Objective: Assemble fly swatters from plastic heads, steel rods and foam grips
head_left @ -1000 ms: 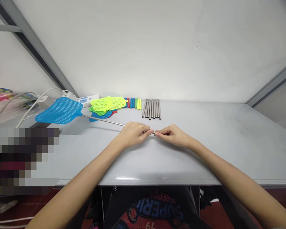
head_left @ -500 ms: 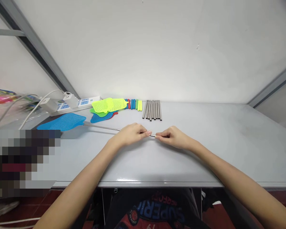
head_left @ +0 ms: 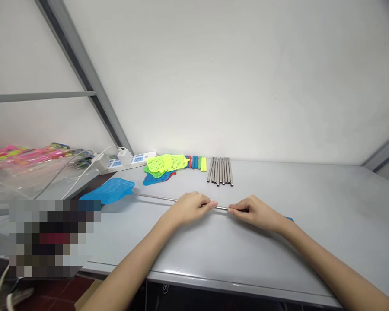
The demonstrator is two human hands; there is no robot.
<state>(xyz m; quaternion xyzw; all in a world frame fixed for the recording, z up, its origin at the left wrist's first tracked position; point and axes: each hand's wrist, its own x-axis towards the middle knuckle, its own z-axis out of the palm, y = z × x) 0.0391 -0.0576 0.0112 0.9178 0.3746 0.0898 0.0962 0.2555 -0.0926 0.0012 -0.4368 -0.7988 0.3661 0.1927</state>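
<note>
A blue fly swatter lies across the front of the table, its perforated head (head_left: pixel 112 191) at the left and a thin metal rod (head_left: pixel 154 197) running right. My left hand (head_left: pixel 192 207) is closed round the rod. A short way to the right, my right hand (head_left: pixel 254 211) pinches the same rod between thumb and fingers. Between the two hands a short length of shiny rod shows. A blue handle end (head_left: pixel 289 219) sticks out beyond my right wrist; the part between is hidden behind that hand and forearm.
Yellow swatter heads (head_left: pixel 167 163) lie stacked over green and blue ones near the wall. Beside them are coloured handles (head_left: pixel 199 163) and a row of metal tubes (head_left: pixel 221 171). A power strip (head_left: pixel 144 159) with plugs and cables stands left, near plastic-wrapped items (head_left: pixel 35 164).
The camera view has shifted, so everything sits lower and further right. The gap between my hands on the rod has widened, and the blue handle end now shows past my right wrist.
</note>
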